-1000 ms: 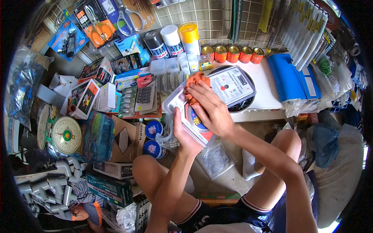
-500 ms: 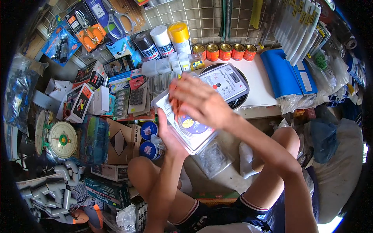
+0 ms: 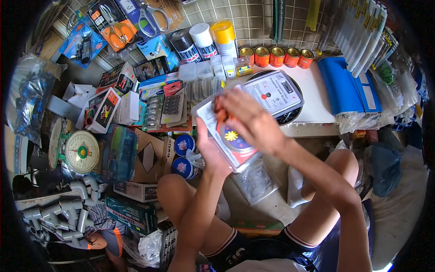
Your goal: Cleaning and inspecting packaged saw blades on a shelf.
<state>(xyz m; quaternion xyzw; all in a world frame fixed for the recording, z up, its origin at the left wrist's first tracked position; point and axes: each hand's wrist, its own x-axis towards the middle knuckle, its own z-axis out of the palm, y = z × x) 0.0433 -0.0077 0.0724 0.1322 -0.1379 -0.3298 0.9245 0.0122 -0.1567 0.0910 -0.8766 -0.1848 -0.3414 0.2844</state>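
Right hand (image 3: 253,122) blurred, covering packet (image 3: 229,138), grip unclear, left hand (image 3: 209,152) grasping packet

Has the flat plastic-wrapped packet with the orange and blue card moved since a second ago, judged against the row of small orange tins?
Yes. The flat plastic-wrapped packet sits lower, farther below the orange tins, and lies flatter.

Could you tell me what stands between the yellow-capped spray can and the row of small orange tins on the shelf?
In the head view, a small clear plastic box with yellowish contents sits between the yellow-capped spray can and the orange tins.
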